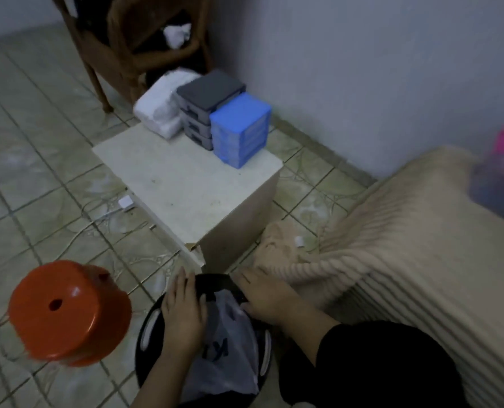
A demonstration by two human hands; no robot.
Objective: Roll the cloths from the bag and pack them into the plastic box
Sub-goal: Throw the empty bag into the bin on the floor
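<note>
Tiled floor [47, 160] fills most of my view, dim and slightly blurred. Low in the frame sits one plastic bag [227, 346], pale and translucent, inside a round black basket [148, 334]; whatever cloths it holds I cannot make out through the plastic. My left hand [183, 316] lies on the basket's near-left rim, its grip wide with fingers straight and flat. My right hand [267, 295] is at the bag's upper right edge; its fingertips are tucked out of sight, so I cannot tell whether that grip holds the plastic. A black sleeve [371, 363] covers the right forearm and is cut off by the frame's bottom.

Beyond the hands stands one white bench [186, 189], its near half bare and its front corner chipped. Three items crowd its far end: a blue plastic box [239, 134], a grey drawer stack [206, 104] touching it, and a white bundle [159, 110] beside that. One orange stool [68, 313] stands left of the basket, with floor between them. A beige ribbed blanket [415, 245] closes off the right side. A wooden chair [145, 42] stands in the far corner, its top cropped.
</note>
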